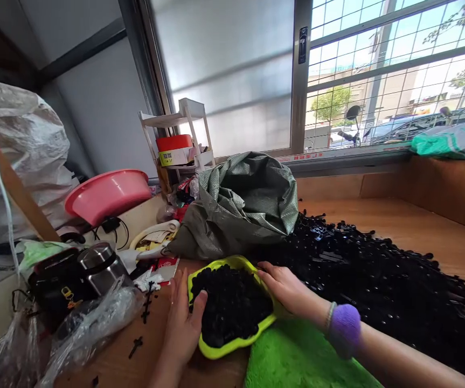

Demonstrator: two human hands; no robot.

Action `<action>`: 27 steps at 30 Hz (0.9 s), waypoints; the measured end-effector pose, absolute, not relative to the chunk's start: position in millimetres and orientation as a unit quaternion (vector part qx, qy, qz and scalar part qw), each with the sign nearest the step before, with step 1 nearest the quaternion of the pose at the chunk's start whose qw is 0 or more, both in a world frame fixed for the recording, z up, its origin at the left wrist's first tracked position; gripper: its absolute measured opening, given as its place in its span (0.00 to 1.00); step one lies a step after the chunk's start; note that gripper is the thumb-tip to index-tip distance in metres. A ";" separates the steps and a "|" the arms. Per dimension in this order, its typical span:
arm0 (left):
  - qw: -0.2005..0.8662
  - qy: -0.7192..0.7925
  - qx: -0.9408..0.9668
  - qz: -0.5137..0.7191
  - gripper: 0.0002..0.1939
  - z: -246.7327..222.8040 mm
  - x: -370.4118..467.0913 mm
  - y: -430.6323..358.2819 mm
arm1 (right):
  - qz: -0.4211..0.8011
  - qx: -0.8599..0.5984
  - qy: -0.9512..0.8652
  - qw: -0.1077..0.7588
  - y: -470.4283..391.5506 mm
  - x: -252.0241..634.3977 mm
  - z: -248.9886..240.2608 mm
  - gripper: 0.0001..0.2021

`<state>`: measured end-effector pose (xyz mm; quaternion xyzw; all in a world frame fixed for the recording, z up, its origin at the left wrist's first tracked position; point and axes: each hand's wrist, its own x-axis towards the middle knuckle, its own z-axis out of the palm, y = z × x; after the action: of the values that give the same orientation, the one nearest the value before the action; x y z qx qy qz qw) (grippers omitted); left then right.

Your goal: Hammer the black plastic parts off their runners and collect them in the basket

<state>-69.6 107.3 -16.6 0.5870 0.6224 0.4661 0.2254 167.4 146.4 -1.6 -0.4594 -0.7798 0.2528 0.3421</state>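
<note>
A yellow-green plastic basin (216, 353), filled with small black parts (232, 307), sits low in front of me. My left hand (186, 315) grips its left side, thumb over the rim and against the black parts. On the right side, my right hand (283, 285) holds the rim, its fingers partly hidden behind the edge. A purple wristband (344, 328) is on my right wrist. Just behind the basin lies a dark green woven sack (232, 215) with its mouth open. Under my right forearm is a bright green cloth (297, 358).
A large pile of black parts (361, 269) spreads over the wooden table (410, 215) to the right. At left are a steel flask (103, 267), crumpled clear plastic (98, 318) and a pink basin (111, 194). A white rack (192, 110) stands by the window.
</note>
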 end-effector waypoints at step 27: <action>0.032 0.475 0.858 0.192 0.20 25.4 -25.0 163.2 | 0.008 -0.325 -0.911 0.252 95.1 203.4 43.6 0.20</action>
<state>-25.0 163.2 25.4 0.8584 0.4746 0.1919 0.0321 203.4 95.1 43.6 -0.3250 -0.9114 0.0085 0.2523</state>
